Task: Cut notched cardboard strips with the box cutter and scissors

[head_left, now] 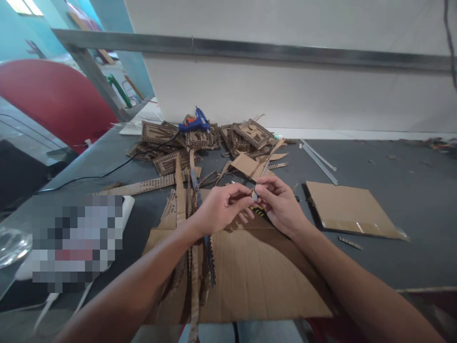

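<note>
My left hand [224, 205] and my right hand [280, 202] meet above a brown cardboard sheet [264, 271]. A narrow cardboard strip [269, 159] runs up and away from my right hand, whose thumb and fingers pinch its near end. My left thumb and forefinger are closed at that same end; the exact contact is partly hidden by the fingers. Just below the fingertips shows a black-and-yellow object [260, 210], mostly covered. Long corrugated strips [181, 195] lie beside my left wrist, some running under my forearm.
Several cardboard frames [160, 136] are piled at the back, with a blue glue gun [196, 121] on top. Clear glue sticks [319, 162] and a taped cardboard panel [352, 207] lie on the right. A white cabled device [124, 209], partly blurred, sits left.
</note>
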Demonstrator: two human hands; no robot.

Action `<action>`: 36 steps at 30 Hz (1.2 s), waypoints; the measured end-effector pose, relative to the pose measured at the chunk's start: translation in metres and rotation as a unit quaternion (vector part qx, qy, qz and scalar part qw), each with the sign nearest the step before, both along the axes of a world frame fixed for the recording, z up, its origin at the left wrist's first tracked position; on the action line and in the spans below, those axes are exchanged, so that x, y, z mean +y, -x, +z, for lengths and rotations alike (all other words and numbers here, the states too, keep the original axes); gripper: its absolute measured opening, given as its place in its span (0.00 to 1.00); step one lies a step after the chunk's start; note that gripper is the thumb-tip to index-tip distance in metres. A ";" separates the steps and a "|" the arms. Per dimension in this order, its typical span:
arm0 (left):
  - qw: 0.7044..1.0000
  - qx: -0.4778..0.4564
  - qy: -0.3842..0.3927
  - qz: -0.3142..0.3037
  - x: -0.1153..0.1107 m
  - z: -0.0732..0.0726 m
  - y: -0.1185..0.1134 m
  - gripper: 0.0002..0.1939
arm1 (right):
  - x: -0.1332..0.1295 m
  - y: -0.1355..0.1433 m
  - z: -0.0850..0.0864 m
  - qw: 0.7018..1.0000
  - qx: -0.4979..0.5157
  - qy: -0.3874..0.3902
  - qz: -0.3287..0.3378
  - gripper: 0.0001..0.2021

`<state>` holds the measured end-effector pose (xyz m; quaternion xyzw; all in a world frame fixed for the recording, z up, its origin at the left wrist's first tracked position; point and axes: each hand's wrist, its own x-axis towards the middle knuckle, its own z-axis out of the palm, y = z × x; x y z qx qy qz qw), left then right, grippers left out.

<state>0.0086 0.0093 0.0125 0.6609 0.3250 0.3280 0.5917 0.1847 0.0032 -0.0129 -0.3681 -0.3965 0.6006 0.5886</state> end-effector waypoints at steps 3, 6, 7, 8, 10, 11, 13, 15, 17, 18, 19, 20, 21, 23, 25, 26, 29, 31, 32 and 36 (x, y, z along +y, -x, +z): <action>1.000 0.001 -0.003 0.000 -0.001 0.001 0.000 0.17 | -0.001 0.000 0.001 1.000 0.006 0.009 0.004 0.17; 1.000 -0.009 0.003 -0.005 -0.002 0.002 -0.001 0.16 | -0.001 -0.001 0.002 1.000 0.012 0.017 0.009 0.17; 1.000 -0.016 0.006 -0.007 -0.002 0.002 -0.001 0.16 | -0.001 -0.001 0.002 1.000 0.015 0.020 0.013 0.17; 1.000 -0.022 0.008 -0.009 -0.002 0.002 -0.001 0.15 | -0.001 -0.001 0.003 0.999 0.018 0.023 0.018 0.17; 1.000 -0.027 0.010 -0.011 -0.002 0.001 -0.001 0.15 | -0.001 -0.001 0.004 0.999 0.019 0.029 0.026 0.17; 1.000 -0.026 0.009 -0.011 -0.002 0.001 0.000 0.15 | -0.001 -0.001 0.005 0.999 0.016 0.032 0.028 0.18; 1.000 -0.025 0.006 -0.010 -0.001 -0.001 0.000 0.15 | -0.001 0.000 0.006 0.999 0.006 0.038 0.027 0.19; 1.000 -0.024 0.002 -0.008 -0.001 -0.002 0.000 0.15 | 0.000 0.000 0.005 0.999 -0.005 0.035 0.021 0.19; 1.000 -0.024 0.004 -0.008 -0.002 -0.001 0.000 0.15 | 0.001 0.000 0.003 1.000 -0.014 0.019 0.013 0.18; 1.000 -0.025 0.007 -0.007 -0.002 -0.001 0.000 0.15 | 0.001 -0.001 0.001 1.000 -0.021 0.007 0.010 0.18; 1.000 -0.023 0.012 -0.005 -0.002 0.000 0.000 0.15 | 0.000 -0.001 0.000 1.000 -0.029 -0.005 0.007 0.17; 1.000 -0.021 0.017 -0.001 -0.003 0.001 -0.001 0.14 | 0.000 -0.001 -0.002 0.999 -0.039 -0.017 0.003 0.16; 1.000 -0.018 0.021 0.006 -0.003 0.002 -0.002 0.13 | -0.001 -0.002 -0.002 0.998 -0.053 -0.030 -0.005 0.14; 0.999 -0.007 0.027 0.022 -0.003 0.003 -0.003 0.11 | -0.003 -0.001 -0.003 0.993 -0.093 -0.060 -0.041 0.12; 0.999 0.007 0.025 0.037 -0.002 0.002 -0.004 0.10 | -0.005 0.000 -0.002 0.982 -0.135 -0.094 -0.090 0.10; 0.999 0.011 0.021 0.045 -0.001 0.000 -0.005 0.10 | -0.005 0.000 -0.001 0.976 -0.153 -0.110 -0.108 0.10; 0.997 0.029 0.005 0.077 0.000 -0.005 -0.005 0.09 | -0.008 0.001 0.002 0.963 -0.188 -0.153 -0.114 0.08; 0.992 0.066 -0.036 0.105 0.000 -0.007 -0.003 0.09 | -0.009 0.002 0.002 0.958 -0.206 -0.168 -0.103 0.10; 0.986 0.094 -0.076 0.119 0.000 -0.007 -0.002 0.08 | -0.010 0.002 0.001 0.958 -0.212 -0.167 -0.100 0.11; 0.924 0.194 -0.292 0.155 0.004 -0.006 0.004 0.07 | -0.010 0.000 -0.002 0.958 -0.234 -0.143 -0.086 0.17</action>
